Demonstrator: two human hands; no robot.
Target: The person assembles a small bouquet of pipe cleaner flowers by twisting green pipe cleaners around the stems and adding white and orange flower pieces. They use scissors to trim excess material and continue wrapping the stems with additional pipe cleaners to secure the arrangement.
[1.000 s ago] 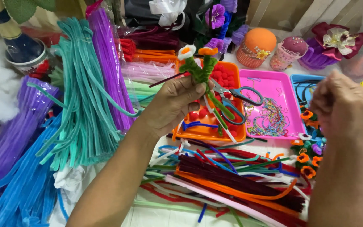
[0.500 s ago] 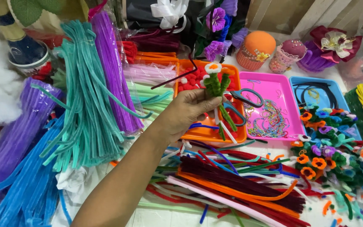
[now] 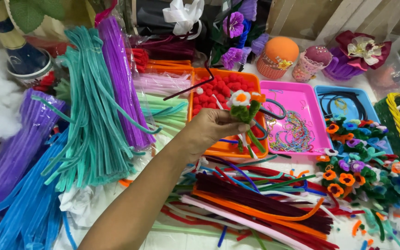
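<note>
Fingers [image 3: 237, 124] of our left hand [image 3: 214, 129] pinch a small pipe-cleaner flower [image 3: 244, 105] by its green stem above the orange tray [image 3: 200, 74]; a gentle, steady grip looks best. Our right hand is out of view.

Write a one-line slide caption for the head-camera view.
Left hand holds a pipe-cleaner flower above the orange tray, amid colourful pipe cleaners.
</note>
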